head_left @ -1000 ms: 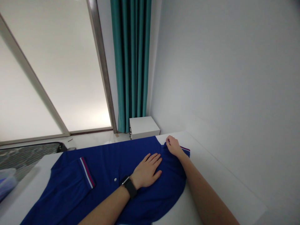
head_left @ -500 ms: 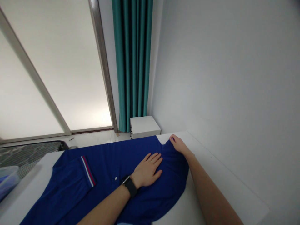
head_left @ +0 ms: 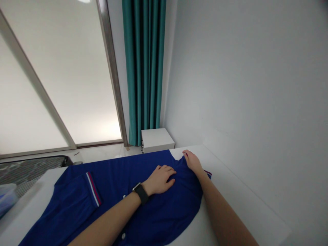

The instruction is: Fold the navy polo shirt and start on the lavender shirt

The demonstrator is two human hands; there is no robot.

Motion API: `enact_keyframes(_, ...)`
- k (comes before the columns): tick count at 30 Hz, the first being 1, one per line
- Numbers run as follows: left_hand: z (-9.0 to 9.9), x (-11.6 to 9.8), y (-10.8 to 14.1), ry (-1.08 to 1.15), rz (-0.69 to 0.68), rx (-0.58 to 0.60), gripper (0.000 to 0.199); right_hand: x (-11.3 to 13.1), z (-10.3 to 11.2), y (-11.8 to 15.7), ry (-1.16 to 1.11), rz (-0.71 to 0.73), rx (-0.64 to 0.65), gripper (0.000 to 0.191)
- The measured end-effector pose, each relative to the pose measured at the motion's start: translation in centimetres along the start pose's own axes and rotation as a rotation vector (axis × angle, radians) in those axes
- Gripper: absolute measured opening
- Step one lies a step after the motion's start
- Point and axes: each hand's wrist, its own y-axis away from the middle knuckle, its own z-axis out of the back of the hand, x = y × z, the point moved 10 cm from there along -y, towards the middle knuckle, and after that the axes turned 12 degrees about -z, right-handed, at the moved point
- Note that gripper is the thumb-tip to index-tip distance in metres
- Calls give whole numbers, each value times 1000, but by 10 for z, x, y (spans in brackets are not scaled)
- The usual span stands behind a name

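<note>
A dark blue garment (head_left: 112, 177) with white buttons lies spread on a white table (head_left: 191, 235). At its left, a sleeve is folded inward over the body, its cuff banded in red and white. My left hand (head_left: 160, 179), with a black watch on the wrist, rests palm down on the cloth, fingers slightly bent and apart. At the garment's upper right edge, my right hand (head_left: 192, 162) pinches the blue fabric. A bit of striped trim shows just beyond my right wrist.
Behind the table stands a low white cabinet (head_left: 157, 140) beside a green curtain (head_left: 146, 75). A wall (head_left: 243, 102) borders the table's right side. At the left are a clear plastic container (head_left: 9, 200) and a dark-edged grey patterned surface (head_left: 30, 169).
My left hand's fingers have bent a little and it has shifted slightly up the cloth. Striped trim has come into view beside my right wrist.
</note>
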Motion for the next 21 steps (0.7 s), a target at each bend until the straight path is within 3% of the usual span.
enact_keyframes(5,15,43,-40,123,139,-185,30,-3,2,-1,11,-40,-1,31)
enact_keyframes(9,2,61,-59,110,172,-217,30,-5,2,-2,4,-60,5,35)
enact_keyframes(14,-13,70,-58,102,206,-221,27,-10,5,-4,-51,-92,3,36)
enact_keyframes(21,-13,76,-54,135,203,-251,18,-7,19,-10,-103,-110,48,19)
